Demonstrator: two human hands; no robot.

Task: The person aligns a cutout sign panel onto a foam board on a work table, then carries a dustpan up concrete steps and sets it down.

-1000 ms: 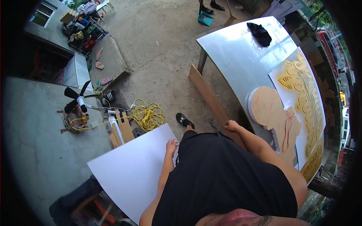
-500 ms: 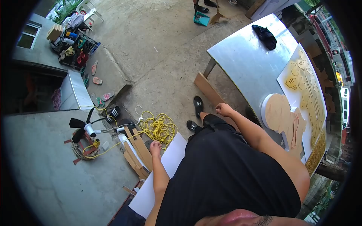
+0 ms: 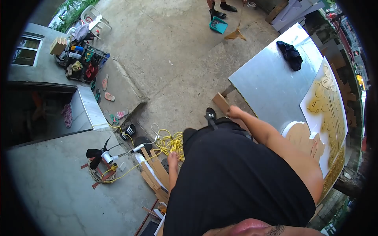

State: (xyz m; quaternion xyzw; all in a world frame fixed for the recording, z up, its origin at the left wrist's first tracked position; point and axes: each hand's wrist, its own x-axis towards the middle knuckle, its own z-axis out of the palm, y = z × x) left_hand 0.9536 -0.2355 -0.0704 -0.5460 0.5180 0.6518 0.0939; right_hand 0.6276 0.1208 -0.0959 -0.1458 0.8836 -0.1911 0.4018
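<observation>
My left hand [image 3: 173, 159] hangs low by my side, in line with the tangled yellow cord [image 3: 172, 142] and the wooden strips [image 3: 160, 172] on the ground; it is too small and soft for me to tell whether its fingers are open or closed. My right hand [image 3: 235, 112] is out ahead of my hip with the fingers curled closed, in front of the brown board [image 3: 221, 102] that stands on edge beside the metal-topped table [image 3: 271, 84]; I can't tell whether I touch the board. On that table a crumpled black cloth [image 3: 289, 56] lies near the far end, and a gold-sprayed white sheet [image 3: 326, 122] lies beside a plywood cutout [image 3: 300, 137] closer to me. To my left, a black-bladed fan [image 3: 107, 157] sits on the concrete. Up ahead, another person's feet [image 3: 228, 7] stand near a teal dustpan [image 3: 218, 26].
</observation>
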